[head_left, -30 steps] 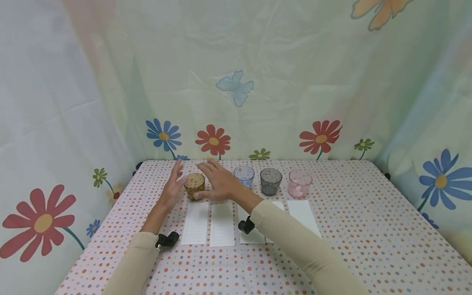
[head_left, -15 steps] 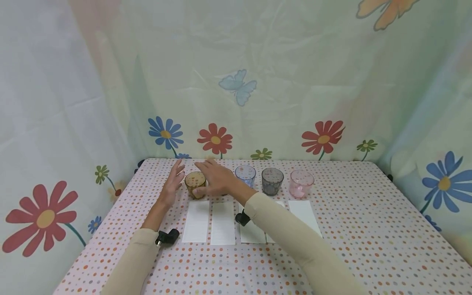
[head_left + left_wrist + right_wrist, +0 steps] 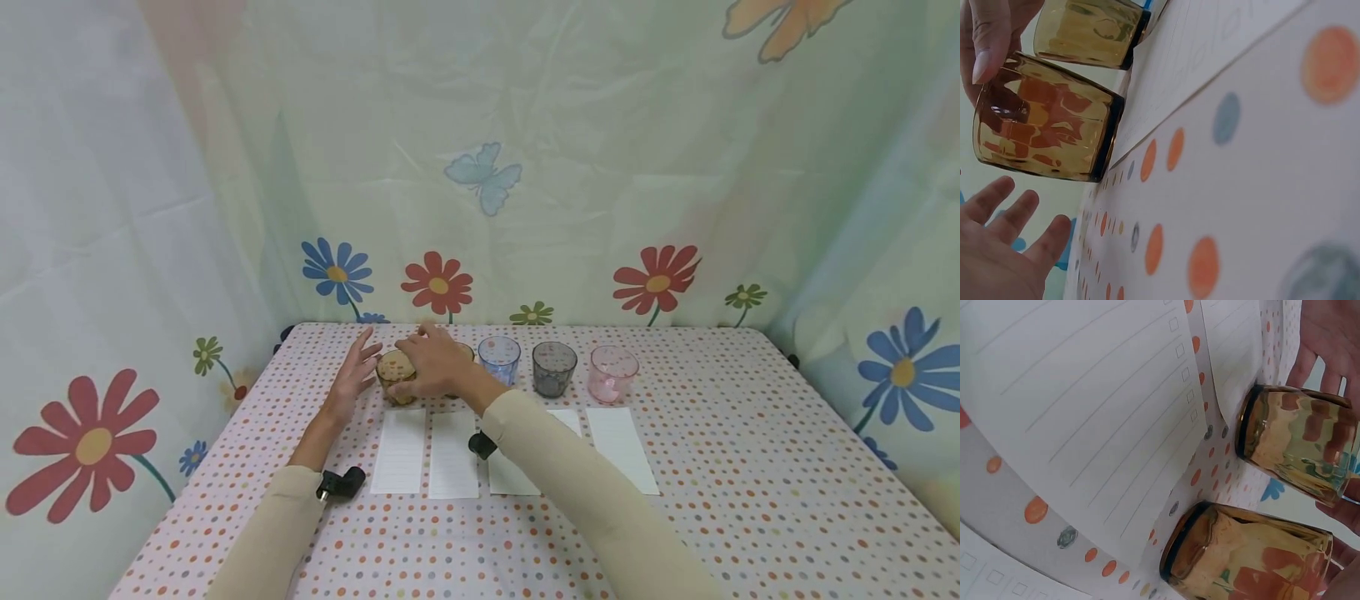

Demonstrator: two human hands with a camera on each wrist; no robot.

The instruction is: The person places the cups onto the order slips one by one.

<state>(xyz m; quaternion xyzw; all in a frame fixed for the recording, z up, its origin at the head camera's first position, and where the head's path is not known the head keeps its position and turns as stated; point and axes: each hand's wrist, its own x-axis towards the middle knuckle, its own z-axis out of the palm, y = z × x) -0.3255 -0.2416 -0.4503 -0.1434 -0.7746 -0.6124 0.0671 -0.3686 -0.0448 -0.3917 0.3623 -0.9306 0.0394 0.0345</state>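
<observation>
At the left end of the row stands an amber glass [image 3: 392,371]. My right hand [image 3: 441,367] reaches over it from the right, thumb in front and fingers behind. The left wrist view has that thumb across the upper rim of the glass [image 3: 1054,119]. My left hand [image 3: 347,385] stays left of the glass with fingers spread, a gap between them in the left wrist view. A second amber glass [image 3: 1254,553] stands beside the first, partly covered by my right hand in the head view.
To the right in the row are a blue glass [image 3: 499,354], a grey glass [image 3: 554,371] and a pink glass [image 3: 612,375]. White ruled paper strips [image 3: 453,458] lie in front of them on the dotted tablecloth [image 3: 750,467]. A flowered curtain [image 3: 570,167] hangs behind.
My left hand has drawn slightly away from the amber glass. My right hand has shifted a little left over it, its thumb higher on the glass, uncovering part of the second amber glass.
</observation>
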